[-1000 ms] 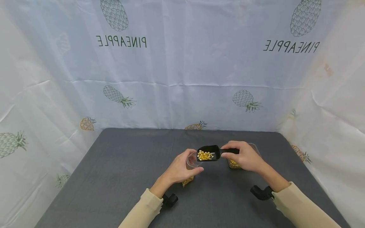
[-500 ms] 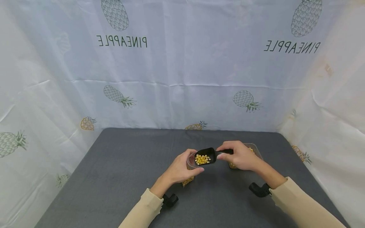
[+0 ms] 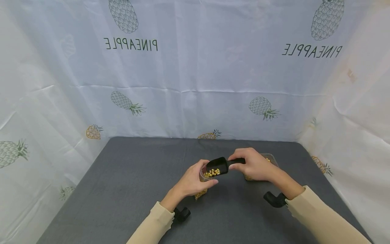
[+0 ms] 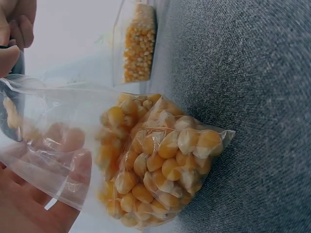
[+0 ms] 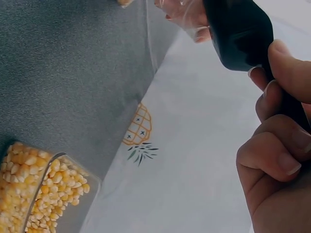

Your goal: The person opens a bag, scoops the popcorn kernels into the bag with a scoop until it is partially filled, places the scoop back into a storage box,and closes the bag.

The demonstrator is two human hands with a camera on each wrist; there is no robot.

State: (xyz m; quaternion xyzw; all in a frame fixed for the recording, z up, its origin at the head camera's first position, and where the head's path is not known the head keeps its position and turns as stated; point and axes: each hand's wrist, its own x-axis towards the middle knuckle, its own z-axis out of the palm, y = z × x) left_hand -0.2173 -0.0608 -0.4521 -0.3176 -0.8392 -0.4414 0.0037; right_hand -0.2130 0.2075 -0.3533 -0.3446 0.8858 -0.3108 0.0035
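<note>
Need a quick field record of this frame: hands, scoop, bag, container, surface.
left hand: holds the mouth of the clear plastic bag open
right hand: grips the handle of the black scoop
scoop state: tilted toward the bag mouth, corn kernels in its bowl
bag contents: corn kernels filling the bottom, bag resting on the table
clear container: holds corn kernels, sits behind the right hand
surface: grey table
backdrop: pineapple-print cloth

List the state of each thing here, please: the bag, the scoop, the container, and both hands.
Plastic bag: open at top, partly filled with corn kernels, standing on table.
Black scoop: tilted toward the bag mouth, holding kernels.
Clear container: open, holds kernels.
Left hand: holds the bag mouth.
Right hand: grips the scoop handle.
</note>
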